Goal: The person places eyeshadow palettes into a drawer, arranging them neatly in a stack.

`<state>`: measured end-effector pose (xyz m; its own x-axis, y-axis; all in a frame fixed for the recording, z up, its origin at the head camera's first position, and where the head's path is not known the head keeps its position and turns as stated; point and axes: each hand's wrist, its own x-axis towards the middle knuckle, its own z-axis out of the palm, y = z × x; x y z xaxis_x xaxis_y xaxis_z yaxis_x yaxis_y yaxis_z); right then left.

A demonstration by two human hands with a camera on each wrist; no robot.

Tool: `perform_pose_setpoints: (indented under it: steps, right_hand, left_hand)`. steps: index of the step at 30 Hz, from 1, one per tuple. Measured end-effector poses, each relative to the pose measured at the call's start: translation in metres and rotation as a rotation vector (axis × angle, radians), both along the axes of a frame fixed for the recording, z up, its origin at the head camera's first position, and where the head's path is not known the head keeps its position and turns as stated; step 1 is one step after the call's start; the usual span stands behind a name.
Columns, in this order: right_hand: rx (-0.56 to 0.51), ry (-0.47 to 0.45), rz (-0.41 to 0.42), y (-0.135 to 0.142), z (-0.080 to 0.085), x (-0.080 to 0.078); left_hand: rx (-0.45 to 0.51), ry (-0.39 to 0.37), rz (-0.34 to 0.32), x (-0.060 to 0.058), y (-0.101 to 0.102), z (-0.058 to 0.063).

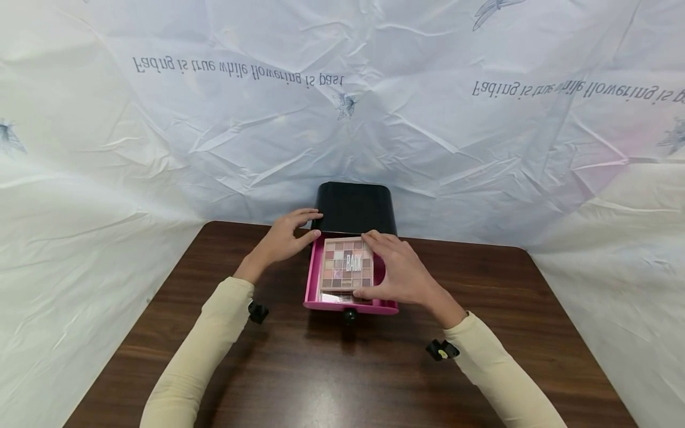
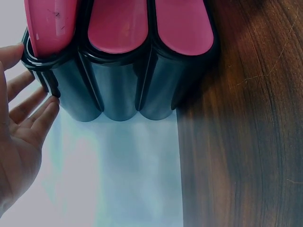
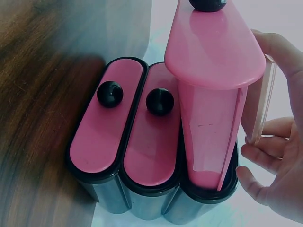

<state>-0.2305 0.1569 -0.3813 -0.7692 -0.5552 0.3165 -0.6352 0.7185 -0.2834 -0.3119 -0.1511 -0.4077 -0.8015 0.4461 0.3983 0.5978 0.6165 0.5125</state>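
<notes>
A black drawer unit (image 1: 355,208) stands at the back of the table, its pink top drawer (image 1: 327,306) pulled out toward me. Over this drawer is an eyeshadow palette (image 1: 334,264) with a grid of pans and white lettering on its lid. My right hand (image 1: 404,273) grips the palette's right side, thumb at the near edge and fingers at the far corner. The palette's edge (image 3: 266,101) shows above the drawer's side in the right wrist view. My left hand (image 1: 280,241) rests its fingertips against the unit's left side; the left wrist view shows those fingers (image 2: 45,116) fairly straight.
Two lower pink drawers (image 3: 106,137) with black knobs are pushed in. Another shiny flat item (image 1: 334,296) lies in the drawer beneath the palette. A brown wooden table (image 1: 321,368) carries the unit, and a white printed sheet (image 1: 257,137) hangs behind and at both sides.
</notes>
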Motion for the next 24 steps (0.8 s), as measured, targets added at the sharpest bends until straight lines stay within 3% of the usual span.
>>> perform_pose_setpoints:
  steps: [17, 24]
  right_hand:
    - [0.014, 0.000, -0.002, 0.004, -0.002, 0.004]
    - [-0.125, 0.025, 0.008, 0.008, 0.004, 0.011]
  left_hand:
    - [0.016, 0.015, -0.029, -0.001, 0.000, 0.000]
    - [0.019, 0.021, -0.033, 0.000, 0.000, 0.001]
